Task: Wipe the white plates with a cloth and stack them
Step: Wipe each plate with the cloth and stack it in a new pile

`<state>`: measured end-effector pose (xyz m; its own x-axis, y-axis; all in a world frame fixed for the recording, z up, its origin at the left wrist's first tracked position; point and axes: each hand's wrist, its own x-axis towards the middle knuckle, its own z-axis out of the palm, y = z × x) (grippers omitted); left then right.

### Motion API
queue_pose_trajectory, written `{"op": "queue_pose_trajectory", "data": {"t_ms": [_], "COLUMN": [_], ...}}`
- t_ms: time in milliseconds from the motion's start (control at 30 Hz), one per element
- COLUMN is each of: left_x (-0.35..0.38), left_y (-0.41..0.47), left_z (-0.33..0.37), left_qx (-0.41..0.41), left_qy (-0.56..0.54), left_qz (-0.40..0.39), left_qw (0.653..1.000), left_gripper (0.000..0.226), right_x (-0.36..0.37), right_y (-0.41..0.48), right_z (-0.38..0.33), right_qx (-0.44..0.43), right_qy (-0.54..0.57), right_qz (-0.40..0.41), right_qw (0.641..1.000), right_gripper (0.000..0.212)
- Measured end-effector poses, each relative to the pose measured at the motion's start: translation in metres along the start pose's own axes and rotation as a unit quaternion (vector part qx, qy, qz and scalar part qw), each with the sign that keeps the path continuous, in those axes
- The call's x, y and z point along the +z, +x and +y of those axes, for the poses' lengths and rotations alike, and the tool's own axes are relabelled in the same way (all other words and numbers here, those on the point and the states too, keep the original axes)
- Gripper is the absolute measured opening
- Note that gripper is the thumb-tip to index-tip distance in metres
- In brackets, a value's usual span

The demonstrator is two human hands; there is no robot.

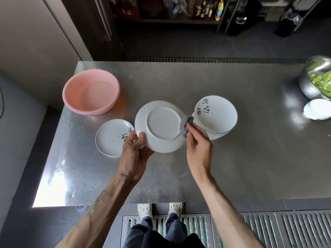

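One white plate [161,126] is held above the steel bench [250,158] with its underside up. It is plain and glossy, with a raised foot ring. The left hand [136,151] grips its rim at 7 o'clock, thumb curled onto the underside. The right hand [197,145] pinches a bunched grey cloth [186,127] against the rim at 3 o'clock.

At 3 o'clock from the held plate, just beside it, a tall stack [216,115] of white plates sits face up. Its top plate bears black brushed characters, too loose to read. At 8 o'clock lies a low stack [111,137] with similar black writing, partly hidden by the left hand.

At 10 o'clock stands a pink basin [91,92]; whether it holds water I cannot tell. Far off at 2 o'clock, a steel bowl [308,85] holds green leaves, with small white dishes [317,109] just beside it.
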<state>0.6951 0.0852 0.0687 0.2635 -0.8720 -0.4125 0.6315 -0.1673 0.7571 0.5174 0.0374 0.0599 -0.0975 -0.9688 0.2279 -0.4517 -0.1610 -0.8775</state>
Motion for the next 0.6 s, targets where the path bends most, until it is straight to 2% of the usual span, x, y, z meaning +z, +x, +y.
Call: {"op": "queue_pose_trajectory", "data": {"t_ms": [133,233,367,500,600], "left_x": [-0.008,-0.009,-0.009,-0.009,-0.007], "left_y": [-0.003,-0.003,0.0,0.001,0.002], "left_z": [-0.002,0.002,0.005,0.001,0.0], "left_qx": [-0.013,-0.014,-0.018,-0.025,-0.022], "left_qy": [0.03,0.05,0.1,0.12,0.124], "left_qz": [-0.035,-0.062,-0.072,-0.088,-0.095], "left_qw": [0.999,0.997,0.992,0.989,0.988], "left_gripper": [0.023,0.033,0.027,0.027,0.029], "right_x": [-0.007,-0.002,0.012,0.026,0.024], "right_y": [0.045,0.058,0.055,0.034,0.035], "right_z": [-0.001,-0.011,-0.032,-0.048,-0.046], "right_qx": [0.001,-0.032,-0.109,-0.246,-0.256], "right_qy": [-0.034,-0.056,-0.069,-0.075,-0.08], "right_qz": [-0.074,-0.095,-0.148,-0.223,-0.234], "right_qw": [0.997,0.993,0.981,0.94,0.934], "right_gripper": [0.034,0.035,0.037,0.034,0.033]}}
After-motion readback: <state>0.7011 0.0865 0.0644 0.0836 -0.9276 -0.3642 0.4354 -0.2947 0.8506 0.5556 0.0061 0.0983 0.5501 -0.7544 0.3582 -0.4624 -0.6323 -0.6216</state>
